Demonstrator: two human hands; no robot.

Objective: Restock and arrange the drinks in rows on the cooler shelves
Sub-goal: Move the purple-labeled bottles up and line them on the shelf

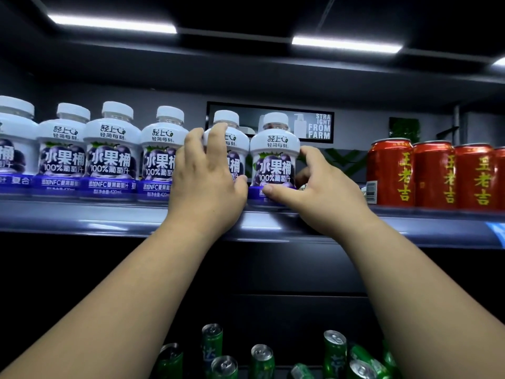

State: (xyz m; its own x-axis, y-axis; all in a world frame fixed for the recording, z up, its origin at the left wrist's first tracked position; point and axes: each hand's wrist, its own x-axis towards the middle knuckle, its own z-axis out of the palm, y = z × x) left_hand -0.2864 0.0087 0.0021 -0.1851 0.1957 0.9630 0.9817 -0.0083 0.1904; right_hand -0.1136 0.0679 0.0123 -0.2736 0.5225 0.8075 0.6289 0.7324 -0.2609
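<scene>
A row of white grape-juice bottles with purple labels stands along the top cooler shelf [82, 217]. My left hand [207, 181] wraps around the front of the fifth bottle [232, 143], fingers spread over its shoulder. My right hand [319, 192] grips the sixth, rightmost bottle [274, 160] low on its right side, thumb across the purple base. Both bottles stand upright on the shelf, touching each other.
Red herbal-tea cans [434, 173] stand in a row at the shelf's right, with a gap between them and the rightmost bottle. Several green soda cans [262, 359] stand and lie jumbled on a lower level. A dark sign [319, 127] hangs behind the bottles.
</scene>
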